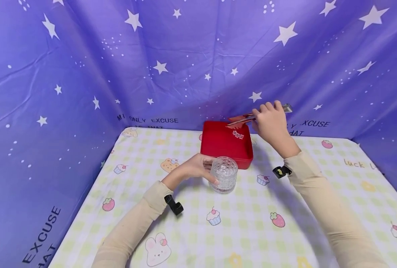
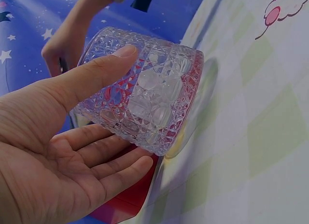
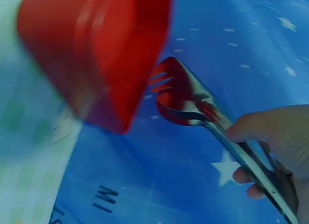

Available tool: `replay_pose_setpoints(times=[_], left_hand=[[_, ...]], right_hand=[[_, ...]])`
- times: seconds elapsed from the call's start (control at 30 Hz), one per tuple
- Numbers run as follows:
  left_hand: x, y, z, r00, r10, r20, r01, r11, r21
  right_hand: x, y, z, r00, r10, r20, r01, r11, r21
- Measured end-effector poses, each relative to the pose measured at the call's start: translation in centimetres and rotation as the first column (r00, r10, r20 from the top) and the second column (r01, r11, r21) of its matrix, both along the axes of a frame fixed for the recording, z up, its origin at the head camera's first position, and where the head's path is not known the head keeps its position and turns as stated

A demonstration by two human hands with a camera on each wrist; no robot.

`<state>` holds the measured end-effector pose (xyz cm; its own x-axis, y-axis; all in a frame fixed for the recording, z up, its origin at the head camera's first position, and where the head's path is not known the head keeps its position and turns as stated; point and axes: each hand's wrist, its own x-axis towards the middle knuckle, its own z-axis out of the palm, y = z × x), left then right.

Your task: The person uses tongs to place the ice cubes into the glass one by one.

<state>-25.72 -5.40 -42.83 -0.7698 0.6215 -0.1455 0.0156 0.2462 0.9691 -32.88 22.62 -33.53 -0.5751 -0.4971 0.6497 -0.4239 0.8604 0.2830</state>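
Note:
My left hand (image 1: 196,168) holds a clear cut-glass cup (image 1: 224,175) that stands on the tablecloth, its thumb on the near side and its fingers at the far side. In the left wrist view, clear rounded pieces (image 2: 149,80) show through the glass. My right hand (image 1: 270,124) grips metal serving tongs (image 3: 241,156), one end shaped like a fork and the other like a spoon. The tong ends stand apart, over the far right part of a red square box (image 1: 216,143). Small clear-white pieces (image 1: 238,134) lie in that box; nothing plainly shows between the tong ends.
A checked tablecloth (image 1: 191,238) printed with cupcakes, strawberries and animals covers the table. Right behind the table hangs a purple-blue curtain (image 1: 185,82) with white stars, and it continues along both sides. The box stands close to the table's back edge.

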Motion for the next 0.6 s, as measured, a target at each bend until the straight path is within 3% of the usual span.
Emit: replay_pose_setpoints(times=[0.17,0.33,0.6], left_hand=[[0.0,0.0,0.0,1.000,0.001,0.003,-0.001,1.000,-0.002],[-0.1,-0.1,-0.1,1.000,-0.001,0.001,0.001,1.000,0.000],[-0.1,0.0,0.0,1.000,-0.004,-0.003,0.004,1.000,-0.009]], right_hand=[[-1.3,-0.2,-1.2,0.998,0.063,-0.015,-0.061,0.995,0.082],[-2.0,-0.3,-2.2,0.998,0.056,-0.006,-0.054,0.987,0.149],[-2.3,0.0,-2.9,0.999,0.043,0.007,-0.044,0.984,0.175]])
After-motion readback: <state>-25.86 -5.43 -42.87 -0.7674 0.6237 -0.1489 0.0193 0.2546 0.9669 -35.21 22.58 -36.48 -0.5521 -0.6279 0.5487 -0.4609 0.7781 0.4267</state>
